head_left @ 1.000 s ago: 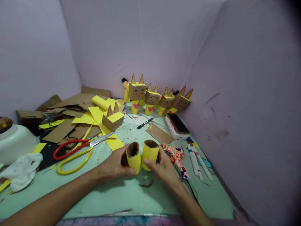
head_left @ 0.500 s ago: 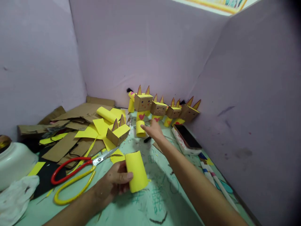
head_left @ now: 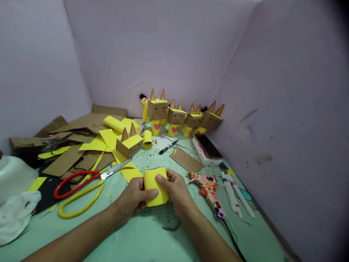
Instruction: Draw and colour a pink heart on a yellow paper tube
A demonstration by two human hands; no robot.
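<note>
Both hands grip a yellow paper tube (head_left: 155, 182) above the front of the table, thumbs on its near face. My left hand (head_left: 133, 198) holds its left side; my right hand (head_left: 177, 189) holds the right side. The tube looks somewhat flattened. A smaller yellow paper roll (head_left: 147, 139) lies beyond it, beside a small cardboard box head (head_left: 129, 145) with a yellow top and two pointed ears. Along the back wall stand several cardboard-and-yellow-paper animal figures (head_left: 158, 109) with pointed ears and hearts on some legs.
Large scissors (head_left: 100, 178) lie open at left, near cardboard scraps (head_left: 65, 160) and yellow paper (head_left: 95, 142). To the right are a patterned glue gun (head_left: 208, 191) with a black cord, white markers (head_left: 231, 193), a phone (head_left: 207, 146), a pen (head_left: 168, 147) and a cardboard piece (head_left: 185, 159).
My right hand has come back from the small yellow roll at the rear and now holds the tube with my left hand. The small roll stays on the table; the view has shifted.
</note>
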